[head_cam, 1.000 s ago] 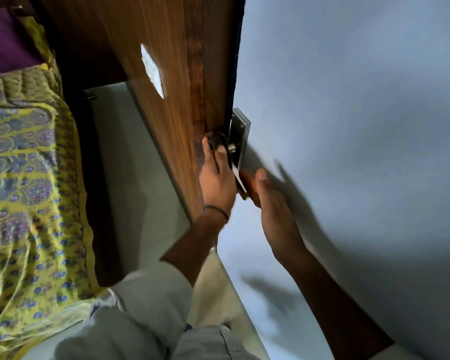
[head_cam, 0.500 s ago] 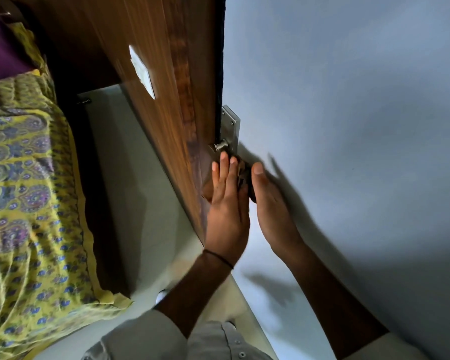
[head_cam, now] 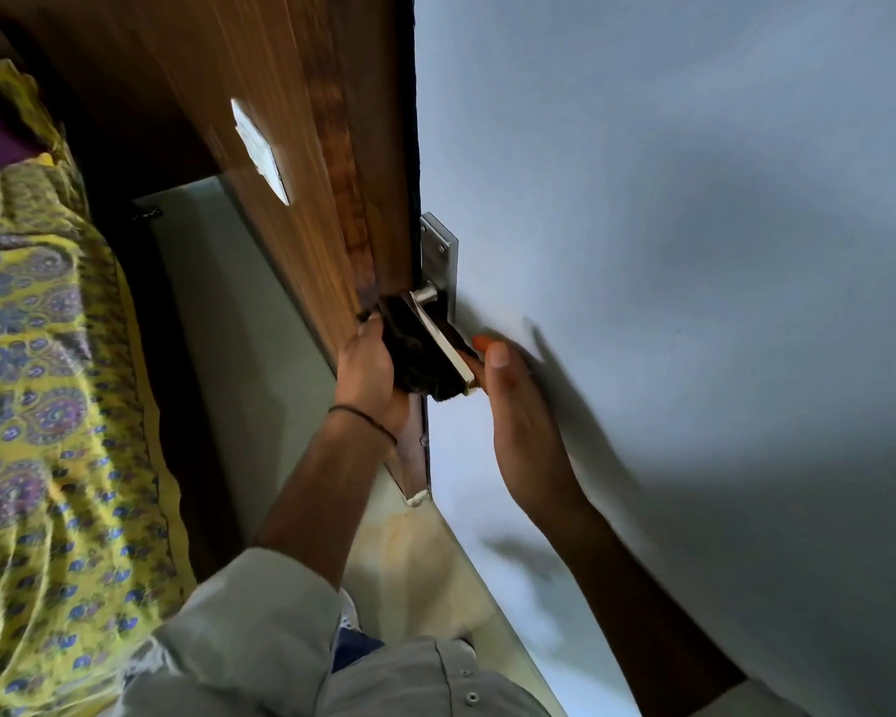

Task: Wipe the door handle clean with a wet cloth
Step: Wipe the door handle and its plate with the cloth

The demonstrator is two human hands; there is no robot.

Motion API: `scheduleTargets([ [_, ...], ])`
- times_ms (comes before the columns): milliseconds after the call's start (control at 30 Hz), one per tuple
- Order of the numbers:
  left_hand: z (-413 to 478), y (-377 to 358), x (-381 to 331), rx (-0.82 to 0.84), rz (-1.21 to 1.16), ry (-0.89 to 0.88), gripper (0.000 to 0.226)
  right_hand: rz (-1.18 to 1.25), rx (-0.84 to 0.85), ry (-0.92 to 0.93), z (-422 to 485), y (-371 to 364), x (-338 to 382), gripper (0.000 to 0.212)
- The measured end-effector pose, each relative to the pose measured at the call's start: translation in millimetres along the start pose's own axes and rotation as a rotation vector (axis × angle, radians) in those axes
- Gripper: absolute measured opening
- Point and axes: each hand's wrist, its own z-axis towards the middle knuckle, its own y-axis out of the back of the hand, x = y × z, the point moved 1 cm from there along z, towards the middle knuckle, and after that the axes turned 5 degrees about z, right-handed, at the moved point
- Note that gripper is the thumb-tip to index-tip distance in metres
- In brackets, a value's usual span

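Note:
A metal lever door handle [head_cam: 443, 344] sticks out from a steel backplate [head_cam: 441, 256] on the edge of a brown wooden door [head_cam: 301, 147]. A dark cloth [head_cam: 415, 359] is pressed against the lever's left side, and my left hand [head_cam: 368, 375] grips it there. My right hand [head_cam: 518, 421] is on the lever's right side, thumb up beside its lower end and fingers underneath it, where they are mostly hidden.
A pale blue-grey wall [head_cam: 694, 251] fills the right half. To the left lies a bed with a yellow patterned cover [head_cam: 37, 406]. A pale floor [head_cam: 239, 323] shows between bed and door. A white patch [head_cam: 260, 147] is stuck on the door face.
My left hand has gone from flat against the lever to gripping the dark cloth, which now shows along the handle. My right hand stays at the lever's lower end. The camera has shifted.

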Motion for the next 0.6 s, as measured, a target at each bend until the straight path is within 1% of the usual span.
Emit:
scheduleTargets([
  [100, -15, 5, 14, 0.142, -0.085, 0.106, 0.036, 0.019, -0.085, 0.143, -16, 8, -1, 0.029],
  [200, -19, 6, 32, 0.322, -0.188, 0.291, 0.051, 0.010, -0.171, 0.258, -31, 16, -1, 0.032],
  [267, -19, 5, 39, 0.401, -0.257, 0.397, 0.056, -0.016, -0.209, 0.298, -37, 18, 0, 0.033],
  [367, -13, 3, 39, 0.421, -0.305, 0.458, 0.050, -0.036, -0.262, 0.345, -38, 19, 6, 0.033],
  [467, 0, 0, 24, 0.326, -0.320, 0.431, 0.039, -0.102, -0.270, 0.335, -32, 18, 7, 0.038],
  [533, 7, -3, 15, 0.266, -0.329, 0.407, 0.038, -0.157, -0.254, 0.311, -27, 17, 6, 0.042],
  [600, 7, -5, 12, 0.283, -0.318, 0.403, 0.039, -0.162, -0.233, 0.300, -23, 15, 6, 0.042],
])
